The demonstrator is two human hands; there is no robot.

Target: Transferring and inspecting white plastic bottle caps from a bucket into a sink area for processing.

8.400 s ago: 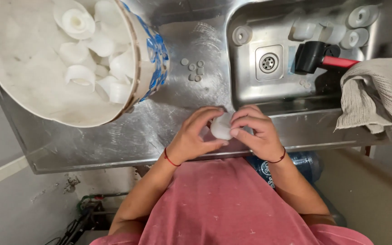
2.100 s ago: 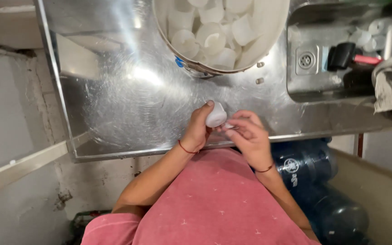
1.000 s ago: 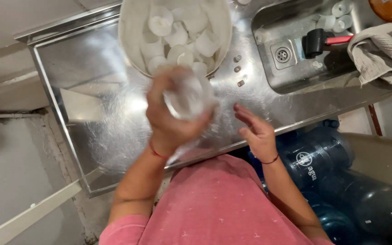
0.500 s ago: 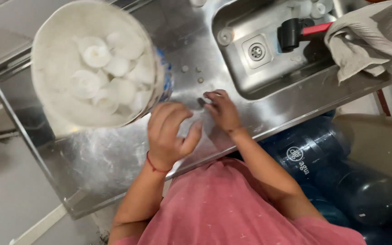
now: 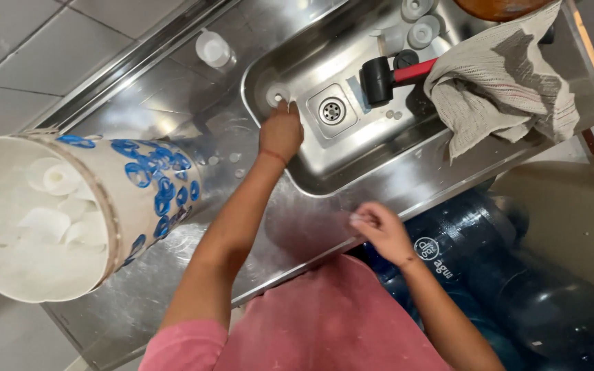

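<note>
My left hand (image 5: 280, 130) reaches over the steel counter into the sink (image 5: 324, 161). Its fingertips are on a round white cap (image 5: 278, 94) at the sink's near-left corner, beside the drain (image 5: 332, 110). My right hand (image 5: 379, 230) hovers at the counter's front edge with its fingers curled together; nothing clear shows inside them. A large white bucket with blue print (image 5: 152, 182) lies tipped at the left of the counter, and several white caps (image 5: 56, 206) lie inside it.
A mallet with a black head and a red handle (image 5: 388, 74) lies in the sink. A grey cloth (image 5: 503, 82) hangs over the sink's right rim. More white caps (image 5: 421, 20) stand at the back, with another one (image 5: 213, 48) on the counter. Blue water jugs (image 5: 517, 275) lie below the counter.
Both hands were together at the counter's front edge. My left hand has since stretched forward into the sink with a white cap, while the right hand stayed near the edge. The view has shifted.
</note>
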